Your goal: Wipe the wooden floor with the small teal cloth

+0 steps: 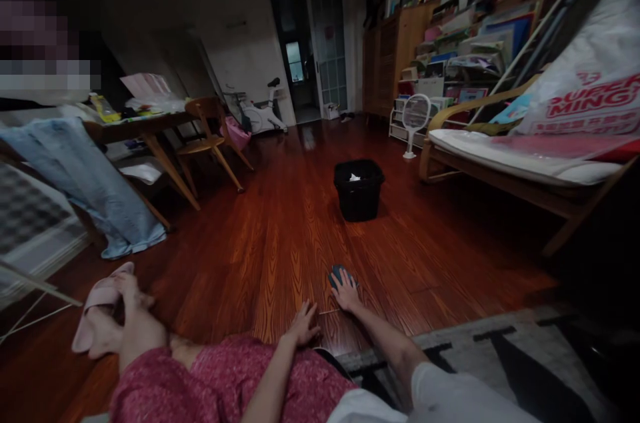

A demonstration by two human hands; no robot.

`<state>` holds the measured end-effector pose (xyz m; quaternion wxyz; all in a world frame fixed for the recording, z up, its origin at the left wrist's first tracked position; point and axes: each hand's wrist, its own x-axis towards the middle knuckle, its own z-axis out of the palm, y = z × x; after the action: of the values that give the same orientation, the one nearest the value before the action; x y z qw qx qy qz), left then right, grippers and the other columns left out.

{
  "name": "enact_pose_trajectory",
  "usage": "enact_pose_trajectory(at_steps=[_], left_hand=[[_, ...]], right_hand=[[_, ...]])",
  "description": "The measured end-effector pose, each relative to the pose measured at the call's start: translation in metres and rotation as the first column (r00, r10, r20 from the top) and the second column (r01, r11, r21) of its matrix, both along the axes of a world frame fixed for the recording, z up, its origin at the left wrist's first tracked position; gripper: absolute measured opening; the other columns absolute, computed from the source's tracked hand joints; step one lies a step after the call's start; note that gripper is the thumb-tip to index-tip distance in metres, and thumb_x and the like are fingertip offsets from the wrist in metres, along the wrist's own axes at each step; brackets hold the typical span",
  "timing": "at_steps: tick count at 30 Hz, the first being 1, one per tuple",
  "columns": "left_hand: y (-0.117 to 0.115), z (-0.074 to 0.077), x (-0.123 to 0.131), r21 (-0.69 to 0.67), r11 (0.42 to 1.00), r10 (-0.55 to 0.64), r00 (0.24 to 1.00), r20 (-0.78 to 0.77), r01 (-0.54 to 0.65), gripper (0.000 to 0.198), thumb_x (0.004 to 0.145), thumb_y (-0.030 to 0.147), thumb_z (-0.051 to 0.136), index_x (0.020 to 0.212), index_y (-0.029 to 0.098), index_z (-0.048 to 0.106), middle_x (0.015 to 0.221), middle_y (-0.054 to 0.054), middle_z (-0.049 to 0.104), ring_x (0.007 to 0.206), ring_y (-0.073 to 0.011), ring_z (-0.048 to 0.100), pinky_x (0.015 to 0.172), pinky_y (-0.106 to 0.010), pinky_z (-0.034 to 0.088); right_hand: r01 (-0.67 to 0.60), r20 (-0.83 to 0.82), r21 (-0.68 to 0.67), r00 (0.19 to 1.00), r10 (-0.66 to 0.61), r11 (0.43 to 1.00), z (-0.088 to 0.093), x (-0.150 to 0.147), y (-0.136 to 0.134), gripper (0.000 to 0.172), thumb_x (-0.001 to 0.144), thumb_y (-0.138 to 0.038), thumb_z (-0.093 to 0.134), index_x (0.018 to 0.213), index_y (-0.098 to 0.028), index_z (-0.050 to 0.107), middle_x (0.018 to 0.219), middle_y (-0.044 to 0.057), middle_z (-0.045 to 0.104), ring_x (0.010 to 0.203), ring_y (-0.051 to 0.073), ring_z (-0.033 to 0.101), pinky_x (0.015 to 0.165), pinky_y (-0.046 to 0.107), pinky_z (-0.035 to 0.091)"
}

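My right hand [345,291] is stretched out over the wooden floor, its fingers curved over a dark blue-grey cloth [336,274] and holding it against the boards. Much of the cloth is hidden under the palm. Closer to my body, my left hand [302,325] hovers or rests beside my knee in pink-red patterned shorts [220,376]. Its fingers are apart and nothing is in them; whether it touches the floor I cannot tell. A thin pale line lies on the boards between the two hands.
A black bin [359,199] with something white inside stands ahead. At right are a cushioned wooden armchair [500,189] and a white racket on a stand [415,117]. Jeans [95,189] hang by the table at left. A grey patterned rug [465,343] lies near me.
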<state>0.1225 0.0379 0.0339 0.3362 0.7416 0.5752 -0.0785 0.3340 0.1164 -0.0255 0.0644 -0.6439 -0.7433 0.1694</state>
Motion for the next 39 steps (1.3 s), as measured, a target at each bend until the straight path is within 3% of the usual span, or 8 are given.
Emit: enact_pose_trajectory(at_steps=[4, 8, 14, 20, 25, 29, 32, 39], left_hand=[[0.002, -0.003, 0.0, -0.001, 1.0, 0.02, 1.0, 0.014, -0.02, 0.088, 0.085, 0.044, 0.054, 0.16, 0.017, 0.017, 0.168, -0.009, 0.001, 0.155, -0.0264, 0.002, 0.125, -0.043, 0.012], [0.001, -0.003, 0.0, -0.001, 1.0, 0.029, 0.999, 0.035, -0.029, 0.087, 0.086, 0.044, 0.054, 0.16, 0.016, 0.017, 0.168, -0.01, 0.001, 0.155, -0.0253, 0.003, 0.125, -0.041, 0.013], [-0.001, -0.002, -0.002, -0.004, 0.999, 0.037, 0.997, 0.074, -0.037, 0.089, 0.086, 0.052, 0.056, 0.16, 0.017, 0.021, 0.168, -0.011, 0.003, 0.155, -0.0263, 0.003, 0.125, -0.039, 0.012], [-0.001, -0.006, -0.004, -0.012, 1.0, 0.025, 0.996, 0.084, -0.024, 0.092, 0.084, 0.056, 0.057, 0.16, 0.017, 0.021, 0.168, -0.011, 0.002, 0.155, -0.026, 0.004, 0.125, -0.038, 0.013], [-0.002, -0.001, -0.005, -0.007, 1.0, 0.025, 0.997, 0.078, -0.024, 0.09, 0.086, 0.053, 0.056, 0.159, 0.014, 0.021, 0.168, -0.014, 0.003, 0.155, -0.0257, 0.004, 0.125, -0.037, 0.012], [-0.002, 0.003, -0.006, -0.018, 1.0, 0.022, 0.996, 0.088, -0.02, 0.089, 0.087, 0.055, 0.055, 0.16, 0.018, 0.019, 0.169, -0.011, 0.002, 0.155, -0.0259, 0.003, 0.125, -0.038, 0.012], [-0.001, 0.001, -0.005, -0.022, 0.999, 0.033, 0.995, 0.093, -0.031, 0.089, 0.087, 0.056, 0.055, 0.16, 0.018, 0.02, 0.169, -0.01, 0.003, 0.155, -0.0255, 0.004, 0.125, -0.037, 0.012], [-0.002, -0.002, -0.004, -0.018, 0.999, 0.048, 0.994, 0.103, -0.047, 0.09, 0.086, 0.054, 0.057, 0.159, 0.016, 0.022, 0.168, -0.012, 0.003, 0.154, -0.0268, 0.004, 0.125, -0.039, 0.012]], right_hand=[[-0.137, -0.024, 0.043, 0.99, 0.138, 0.99, -0.019, 0.017, -0.023, 0.056, 0.1, -0.039, 0.034, 0.155, -0.031, 0.034, 0.167, 0.008, 0.02, 0.154, 0.024, 0.015, 0.122, 0.051, 0.013], [-0.303, -0.009, 0.108, 0.952, 0.306, 0.947, -0.045, 0.065, -0.077, 0.055, 0.101, -0.043, 0.036, 0.155, -0.036, 0.032, 0.166, 0.005, 0.023, 0.153, 0.023, 0.018, 0.122, 0.05, 0.018], [-0.278, 0.048, 0.129, 0.961, 0.274, 0.952, -0.056, 0.119, -0.128, 0.055, 0.101, -0.046, 0.036, 0.155, -0.039, 0.031, 0.166, 0.002, 0.025, 0.152, 0.022, 0.022, 0.121, 0.047, 0.022], [-0.127, 0.073, 0.131, 0.99, 0.118, 0.983, -0.041, 0.093, -0.064, 0.054, 0.101, -0.044, 0.031, 0.155, -0.038, 0.033, 0.166, 0.004, 0.025, 0.153, 0.021, 0.019, 0.121, 0.049, 0.018], [0.038, 0.098, -0.037, 0.995, -0.034, 0.999, -0.014, 0.057, 0.008, 0.06, 0.1, -0.043, 0.029, 0.159, -0.031, 0.025, 0.168, 0.008, 0.015, 0.154, 0.023, 0.011, 0.122, 0.05, 0.011], [0.051, 0.096, -0.062, 0.994, -0.045, 0.997, -0.009, 0.049, 0.018, 0.063, 0.099, -0.045, 0.03, 0.159, -0.026, 0.025, 0.168, 0.011, 0.013, 0.154, 0.025, 0.01, 0.122, 0.051, 0.008], [-0.03, 0.088, -0.032, 0.996, 0.033, 0.999, -0.022, 0.062, -0.009, 0.062, 0.099, -0.045, 0.033, 0.158, -0.029, 0.028, 0.168, 0.009, 0.016, 0.154, 0.023, 0.011, 0.122, 0.049, 0.01], [-0.215, 0.06, 0.064, 0.975, 0.212, 0.974, -0.055, 0.106, -0.115, 0.06, 0.1, -0.05, 0.034, 0.157, -0.034, 0.028, 0.168, 0.006, 0.018, 0.154, 0.025, 0.014, 0.122, 0.052, 0.015]])
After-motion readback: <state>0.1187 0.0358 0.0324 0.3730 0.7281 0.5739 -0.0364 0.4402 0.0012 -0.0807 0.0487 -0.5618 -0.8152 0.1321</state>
